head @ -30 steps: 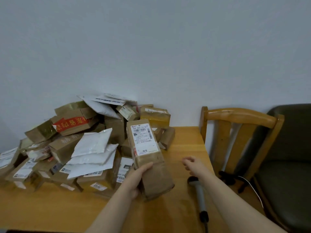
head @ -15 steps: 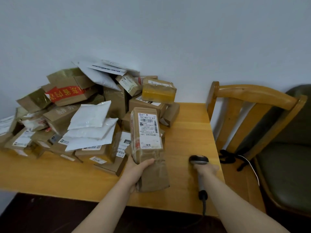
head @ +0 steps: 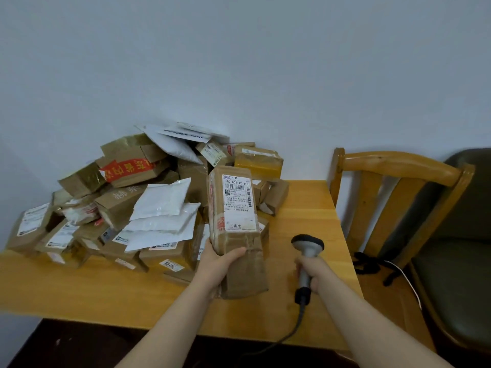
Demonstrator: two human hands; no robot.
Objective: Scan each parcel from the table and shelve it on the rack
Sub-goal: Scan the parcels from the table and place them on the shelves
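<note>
My left hand [head: 218, 264] grips a long brown cardboard parcel [head: 236, 229] near its lower half, holding it upright above the wooden table [head: 79, 288]. The parcel's white shipping label with barcode faces me. My right hand [head: 312, 270] grips the handle of a grey barcode scanner [head: 307, 251], lifted off the table just right of the parcel, its dark head pointing away from me. A black cable [head: 289, 335] trails from the handle over the table's front edge. The rack is out of view.
A heap of brown boxes and white mailer bags [head: 148, 203] covers the table's left and back, against the wall. A wooden chair [head: 393, 187] stands right of the table, with a dark padded seat [head: 457, 274] beyond it.
My right hand reached down to the scanner lying on the table, closed round its handle and raised it. The left hand kept the parcel upright.
</note>
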